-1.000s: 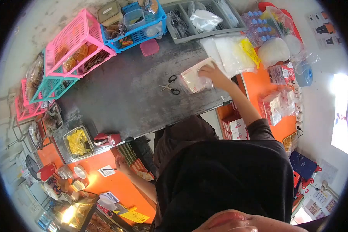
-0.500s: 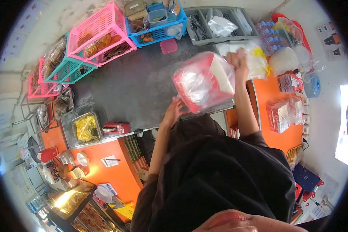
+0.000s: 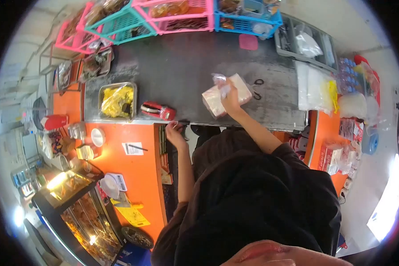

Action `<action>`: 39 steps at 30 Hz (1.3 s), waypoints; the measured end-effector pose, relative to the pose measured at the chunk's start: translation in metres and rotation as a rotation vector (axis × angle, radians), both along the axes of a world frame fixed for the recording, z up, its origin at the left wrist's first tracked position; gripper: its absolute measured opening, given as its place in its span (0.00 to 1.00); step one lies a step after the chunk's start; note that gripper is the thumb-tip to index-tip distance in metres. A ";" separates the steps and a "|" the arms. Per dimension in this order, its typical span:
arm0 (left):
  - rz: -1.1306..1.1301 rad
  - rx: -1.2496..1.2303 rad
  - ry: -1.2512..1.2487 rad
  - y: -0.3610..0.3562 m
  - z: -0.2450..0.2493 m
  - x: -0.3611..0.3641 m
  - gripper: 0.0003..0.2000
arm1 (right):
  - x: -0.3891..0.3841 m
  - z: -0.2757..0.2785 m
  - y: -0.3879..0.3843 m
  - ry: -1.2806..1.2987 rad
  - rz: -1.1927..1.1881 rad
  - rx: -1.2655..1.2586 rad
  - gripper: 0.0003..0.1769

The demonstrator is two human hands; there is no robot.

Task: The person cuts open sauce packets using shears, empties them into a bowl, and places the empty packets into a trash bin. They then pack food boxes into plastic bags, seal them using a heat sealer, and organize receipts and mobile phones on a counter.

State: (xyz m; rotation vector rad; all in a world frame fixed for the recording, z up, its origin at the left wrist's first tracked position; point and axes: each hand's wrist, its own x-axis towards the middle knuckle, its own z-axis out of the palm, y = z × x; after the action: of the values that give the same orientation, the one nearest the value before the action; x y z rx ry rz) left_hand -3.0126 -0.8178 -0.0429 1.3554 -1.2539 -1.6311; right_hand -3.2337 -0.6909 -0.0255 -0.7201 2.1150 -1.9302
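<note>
On the dark counter lies a white, box-shaped pack [image 3: 215,101] in clear plastic. My right hand [image 3: 230,98] is closed round gathered plastic [image 3: 221,80] on its top. My left hand [image 3: 174,133] is low at the counter's front edge, fingers curled together; what they pinch, if anything, is too small to make out. Just left of those fingers sits a red device that looks like a tape dispenser [image 3: 158,111]. Black-handled scissors [image 3: 258,88] lie right of the pack, partly behind it.
A clear tub of yellow items [image 3: 117,101] stands left on the counter [image 3: 173,66]. Along the back are pink baskets [image 3: 175,22], a blue basket [image 3: 248,26] and a grey divided tray [image 3: 306,42]. Plastic bags [image 3: 312,88] lie at right. An orange cabinet [image 3: 137,168] adjoins the front.
The bagged pack has come down onto the counter; my right hand now grips its top plastic. My left hand has left the pack, moving beside the red dispenser. Scissors now show. The view has shifted.
</note>
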 end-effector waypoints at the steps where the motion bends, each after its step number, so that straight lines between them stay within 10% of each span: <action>1: 0.133 -0.090 -0.132 -0.008 0.012 0.022 0.15 | 0.009 0.026 -0.006 0.387 -0.143 0.431 0.27; 7: 0.543 -0.228 -0.667 -0.088 -0.070 0.214 0.13 | 0.093 0.108 -0.082 0.660 0.743 0.419 0.33; 10: 0.426 -0.232 -1.088 -0.127 -0.069 0.245 0.24 | 0.110 0.046 -0.141 0.813 0.466 0.990 0.33; 14: 0.261 -0.461 -0.817 -0.194 -0.134 0.302 0.43 | 0.109 0.030 -0.194 0.816 0.390 1.066 0.33; 16: 0.191 -0.368 -0.912 -0.210 -0.107 0.291 0.47 | 0.104 -0.006 -0.219 0.352 0.653 1.547 0.29; 22: -0.026 -0.356 -1.056 -0.239 -0.094 0.281 0.42 | 0.095 -0.012 -0.242 0.409 0.809 0.771 0.18; 26: -0.053 -0.326 -0.944 -0.250 -0.111 0.290 0.38 | 0.078 -0.032 -0.240 0.334 1.012 0.702 0.19; 29: -0.238 -0.164 -1.108 -0.260 -0.127 0.297 0.32 | 0.071 -0.019 -0.244 -0.405 1.113 0.734 0.20; 31: 0.128 -0.034 -0.204 -0.255 -0.115 0.297 0.24 | 0.074 -0.016 -0.245 -0.411 1.047 0.642 0.19; 34: 0.453 -0.099 0.283 -0.250 -0.063 0.284 0.20 | 0.069 -0.036 -0.245 -0.073 1.021 0.705 0.18; 39: 0.494 -0.145 0.362 -0.242 0.012 0.270 0.21 | 0.078 -0.027 -0.207 0.170 0.856 0.773 0.19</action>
State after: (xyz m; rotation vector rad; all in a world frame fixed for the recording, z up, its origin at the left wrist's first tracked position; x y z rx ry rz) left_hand -2.7427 -1.0596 -0.0312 1.1056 -0.7347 -1.3296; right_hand -3.1556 -0.8984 -0.0522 -1.3028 1.9018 -0.5774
